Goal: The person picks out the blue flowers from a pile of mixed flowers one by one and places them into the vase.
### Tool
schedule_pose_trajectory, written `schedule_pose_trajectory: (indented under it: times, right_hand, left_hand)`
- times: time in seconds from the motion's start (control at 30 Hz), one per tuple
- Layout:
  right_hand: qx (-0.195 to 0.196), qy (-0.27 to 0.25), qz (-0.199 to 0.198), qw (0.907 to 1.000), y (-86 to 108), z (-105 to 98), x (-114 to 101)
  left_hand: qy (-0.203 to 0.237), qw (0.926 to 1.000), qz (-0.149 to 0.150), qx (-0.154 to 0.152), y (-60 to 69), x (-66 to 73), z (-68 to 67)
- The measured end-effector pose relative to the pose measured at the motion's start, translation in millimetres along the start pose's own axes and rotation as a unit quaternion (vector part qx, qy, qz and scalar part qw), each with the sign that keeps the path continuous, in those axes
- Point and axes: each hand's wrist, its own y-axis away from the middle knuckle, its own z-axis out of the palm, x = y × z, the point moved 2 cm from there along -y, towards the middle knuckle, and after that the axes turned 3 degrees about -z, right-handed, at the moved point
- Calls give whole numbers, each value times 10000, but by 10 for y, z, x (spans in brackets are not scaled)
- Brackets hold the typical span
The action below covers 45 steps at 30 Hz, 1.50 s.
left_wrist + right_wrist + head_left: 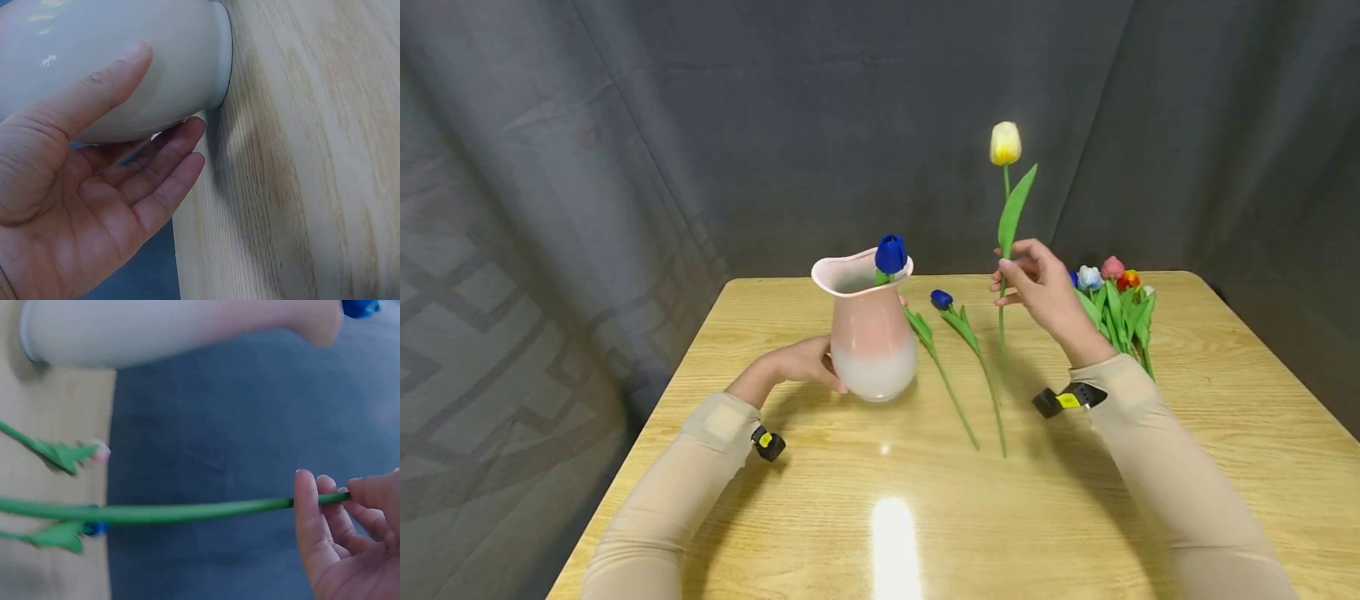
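Note:
A pink-and-white vase with a flared rim stands on the table, a blue tulip in its mouth. My left hand holds the vase low on its left side; in the left wrist view the thumb lies along the white wall and the other fingers curve round behind. Raised right of the vase, my right hand pinches the stem of a pale yellow tulip, bloom up. The right wrist view shows its green stem between thumb and fingers. The stem hangs above the table.
Between the vase and my right hand, a second blue tulip and a tulip with a mostly hidden pink bloom, its stem in sight, lie on the wooden table. A bunch of mixed tulips lies at the right. Grey curtain hangs behind.

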Motion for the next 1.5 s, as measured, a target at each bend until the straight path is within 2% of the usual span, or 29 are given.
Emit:
schedule_pose_trajectory:
  times: [0.13,0.23,0.37,0.47,0.57,0.7,0.8,0.9,1.0,1.07,1.37,1.5]
  right_hand:
    - [712,242,-145,9971,12,-270,-105]
    - [1263,674,-93,9897,21,-505,-152]
    - [1765,1495,198,9727,70,-824,-173]
    - [1873,2036,581,9592,115,-1037,-156]
    - [1758,2654,1082,9418,143,-1184,-85]
    - [1265,3061,1810,9260,182,-1290,111]
    - [959,3178,2197,9173,212,-1334,303]
    - [789,3062,2386,9182,235,-1349,478]
    - [670,2827,2459,9247,251,-1351,614]
    - [592,2787,2499,9254,264,-1352,685]
    - [91,3060,3044,9020,368,-1392,977]
    - [-52,3207,3097,8951,412,-1411,1028]
  left_hand:
    - [5,10000,-34,5,3,18,6]
    - [-31,10000,-84,30,4,23,11]
    - [-101,9999,-127,49,6,21,10]
    - [-142,9998,-128,42,6,18,0]
    - [-158,9998,-113,30,8,13,-12]
    - [-166,9998,-86,30,14,9,-18]
    - [-166,9998,-67,18,21,5,-16]
    - [-143,9999,-36,-18,28,4,-10]
    - [-133,9999,6,-34,31,4,-4]
    - [-121,9999,26,-34,31,6,1]
    - [-50,10000,-17,-7,38,25,10]
    - [-13,10000,-39,-27,47,25,5]
